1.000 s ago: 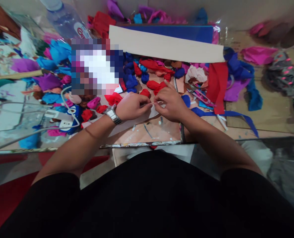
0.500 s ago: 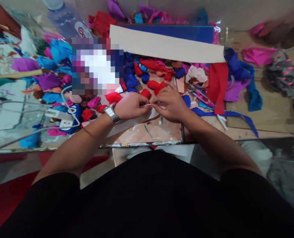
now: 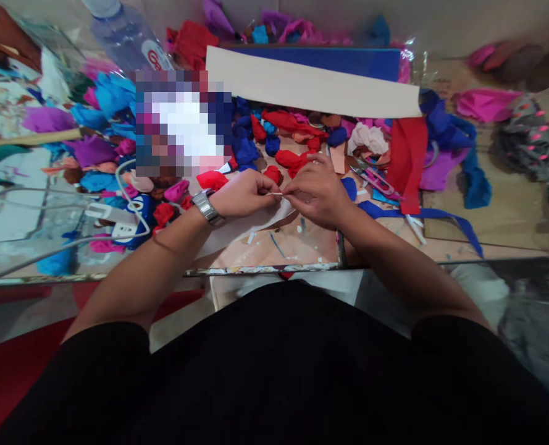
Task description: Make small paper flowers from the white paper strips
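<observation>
My left hand [image 3: 241, 195], with a metal watch [image 3: 206, 207] at its wrist, pinches one end of a thin white strip [image 3: 275, 194]. At the other end the thumb and forefinger of my right hand [image 3: 319, 190] close on the same strip; its remaining fingers curl above. The strip looks like twisted paper, but its material is too small to be sure of. A white sheet [image 3: 241, 232] lies beneath my hands. Just beyond them sit crumpled red pieces [image 3: 291, 162] and blue pieces [image 3: 245, 152].
A long cream sheet [image 3: 311, 86] lies across the back. Pink-handled scissors [image 3: 380, 183] and a red strip [image 3: 406, 164] are on the right. To the left are a power strip [image 3: 123, 230] with a looping cable, a clear bottle [image 3: 126, 37] and heaps of coloured crumpled pieces.
My fingertips have shifted slightly along the white strip, and my right fingers sit a little more curled. Both hands stay in nearly the same place.
</observation>
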A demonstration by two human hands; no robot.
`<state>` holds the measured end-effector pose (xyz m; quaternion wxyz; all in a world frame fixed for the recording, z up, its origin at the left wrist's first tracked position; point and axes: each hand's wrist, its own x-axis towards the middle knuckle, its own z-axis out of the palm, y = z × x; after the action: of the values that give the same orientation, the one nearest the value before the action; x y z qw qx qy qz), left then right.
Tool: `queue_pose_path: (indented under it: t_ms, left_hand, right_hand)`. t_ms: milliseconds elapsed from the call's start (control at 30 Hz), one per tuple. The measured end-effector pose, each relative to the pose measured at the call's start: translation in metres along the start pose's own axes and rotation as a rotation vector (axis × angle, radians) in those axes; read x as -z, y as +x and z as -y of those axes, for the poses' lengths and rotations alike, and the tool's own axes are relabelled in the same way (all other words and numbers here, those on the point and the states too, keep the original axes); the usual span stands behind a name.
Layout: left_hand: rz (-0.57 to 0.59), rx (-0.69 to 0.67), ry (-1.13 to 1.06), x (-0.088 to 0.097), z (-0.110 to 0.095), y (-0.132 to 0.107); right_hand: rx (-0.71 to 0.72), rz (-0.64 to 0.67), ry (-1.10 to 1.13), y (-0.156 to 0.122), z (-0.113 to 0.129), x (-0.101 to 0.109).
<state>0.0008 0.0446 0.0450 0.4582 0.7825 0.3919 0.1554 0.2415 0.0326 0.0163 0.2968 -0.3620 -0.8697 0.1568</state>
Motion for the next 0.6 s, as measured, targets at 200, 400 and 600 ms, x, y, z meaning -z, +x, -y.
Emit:
queue_pose_path:
  t_ms: [200, 400, 600]
  left_hand:
    - [-0.014, 0.005, -0.062, -0.0008, 0.0003, 0.0015]
    - [-0.063, 0.005, -0.109, -0.0027, 0.0048, 0.0030]
    - [-0.103, -0.033, 0.014, -0.0031, 0.0013, 0.0020]
  right_hand:
    - [0.025, -0.006, -0.016, 0.0011, 0.0038, 0.0019]
    - [0.024, -0.005, -0.015, -0.0010, 0.0057, 0.0048]
    - [0.015, -0.007, -0.020, -0.0017, 0.0052, 0.0035]
